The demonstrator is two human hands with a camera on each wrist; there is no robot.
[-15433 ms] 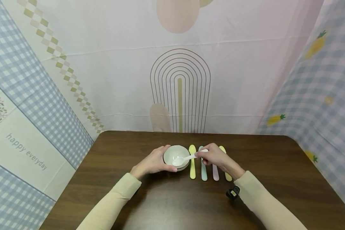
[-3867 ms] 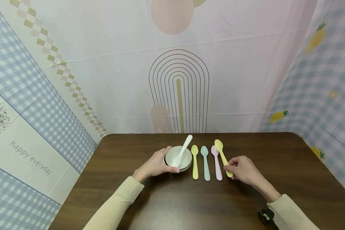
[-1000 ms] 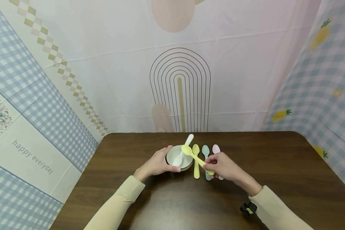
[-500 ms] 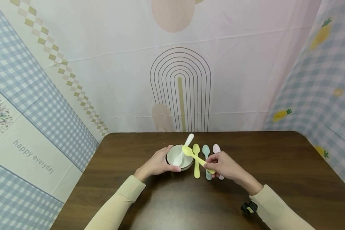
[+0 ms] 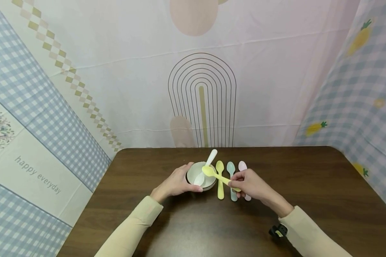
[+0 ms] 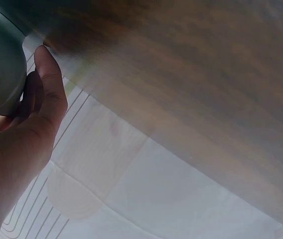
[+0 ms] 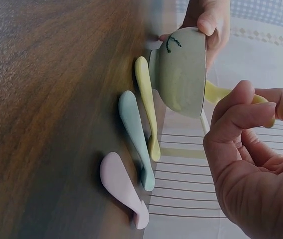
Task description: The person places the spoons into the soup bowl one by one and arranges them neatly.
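Note:
In the head view, my left hand (image 5: 177, 181) holds a small pale bowl (image 5: 193, 170) from its left side, thumb at the near rim. A white spoon (image 5: 211, 157) leans in the bowl, its handle sticking out past the far rim. Between thumb and fingers, my right hand (image 5: 250, 184) pinches the handle of a yellow spoon (image 5: 208, 171), whose head is over the bowl. The right wrist view shows a dark green mark on the bowl's outside. Under and beside the right hand lie a second yellow spoon (image 5: 220, 192), a mint-green spoon (image 5: 231, 167) and a pink spoon (image 7: 114, 172).
The brown wooden table (image 5: 193, 228) reaches back to a patterned cloth (image 5: 141, 89) hanging behind it. Checked cloth (image 5: 337, 125) hangs along the right side. A black device (image 5: 278, 231) is strapped at the right wrist.
The white spoon went from my right hand into the bowl. My right hand then took the rightmost yellow spoon and brought it left over the bowl; its head has just dipped slightly.

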